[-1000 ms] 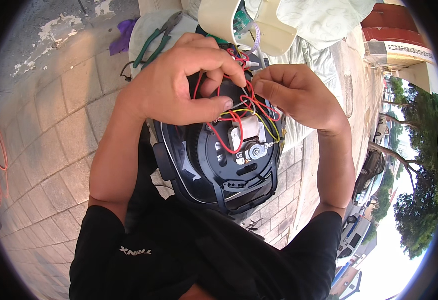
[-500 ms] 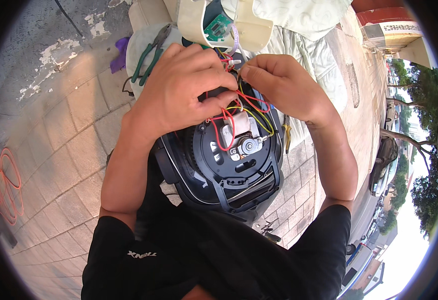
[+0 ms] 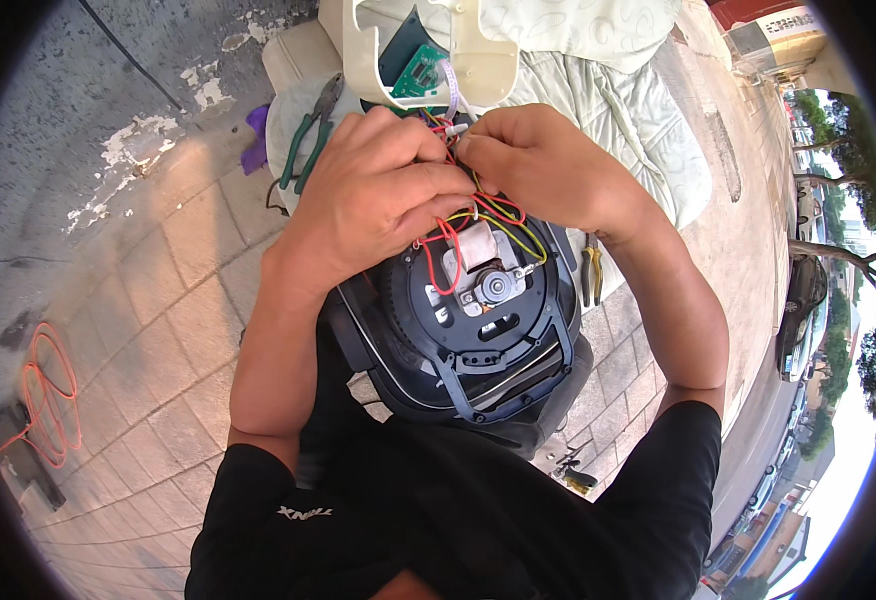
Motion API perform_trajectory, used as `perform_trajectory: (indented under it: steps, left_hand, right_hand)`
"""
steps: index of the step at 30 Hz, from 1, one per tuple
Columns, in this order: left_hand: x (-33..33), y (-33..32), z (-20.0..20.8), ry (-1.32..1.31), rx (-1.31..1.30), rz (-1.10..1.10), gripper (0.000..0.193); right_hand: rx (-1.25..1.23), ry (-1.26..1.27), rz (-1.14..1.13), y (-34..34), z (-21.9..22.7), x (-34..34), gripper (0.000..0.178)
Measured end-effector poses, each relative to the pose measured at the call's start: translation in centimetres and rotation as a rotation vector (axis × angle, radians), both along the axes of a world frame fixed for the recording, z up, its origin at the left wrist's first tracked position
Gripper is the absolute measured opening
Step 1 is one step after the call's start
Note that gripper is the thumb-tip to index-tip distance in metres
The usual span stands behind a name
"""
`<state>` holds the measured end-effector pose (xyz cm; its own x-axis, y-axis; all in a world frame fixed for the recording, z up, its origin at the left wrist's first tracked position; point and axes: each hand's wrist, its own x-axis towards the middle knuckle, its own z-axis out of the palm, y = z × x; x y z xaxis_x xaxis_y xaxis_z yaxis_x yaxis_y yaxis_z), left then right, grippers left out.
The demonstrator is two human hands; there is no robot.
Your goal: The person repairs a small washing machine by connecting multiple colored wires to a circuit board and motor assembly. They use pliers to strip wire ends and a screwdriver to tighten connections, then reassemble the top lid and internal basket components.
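White lettering [image 3: 304, 514] marks the black shirt [image 3: 478, 520] while left fingers [image 3: 436, 182] touch red wires [image 3: 499, 207].

Black short-sleeved shirt [image 3: 358, 540], pale chest lettering [image 3: 304, 513]

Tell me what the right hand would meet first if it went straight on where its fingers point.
The right hand would probably meet the wires bunched between the hands, then the left hand; depth there is hard to judge.
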<state>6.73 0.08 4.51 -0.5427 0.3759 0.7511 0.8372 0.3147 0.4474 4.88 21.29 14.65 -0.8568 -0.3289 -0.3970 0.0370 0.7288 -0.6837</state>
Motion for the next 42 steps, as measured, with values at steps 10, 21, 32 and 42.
perform_trajectory:
  steps: [10,21,32,42]
  left_hand:
    - [0.9,-1.8,-1.0,-0.257,0.340,-0.020,0.029]
    - [1.1,-0.9,0.6,-0.162,0.008,0.001,0.022]
    - [1.0,-0.5,-0.6,-0.244,0.192,0.043,0.015]
    - [1.8,-2.3,-0.7,-0.661,0.463,-0.100,0.013]
  right_hand:
    - [-0.027,0.050,-0.041,0.3,-0.8,-0.2,0.035]
    - [-0.052,0.184,0.007,-0.6,0.0,0.2,0.035]
    - [-0.045,0.199,0.002,-0.3,-0.5,-0.2,0.036]
    - [-0.051,0.179,-0.006,-0.5,-0.6,0.0,0.034]
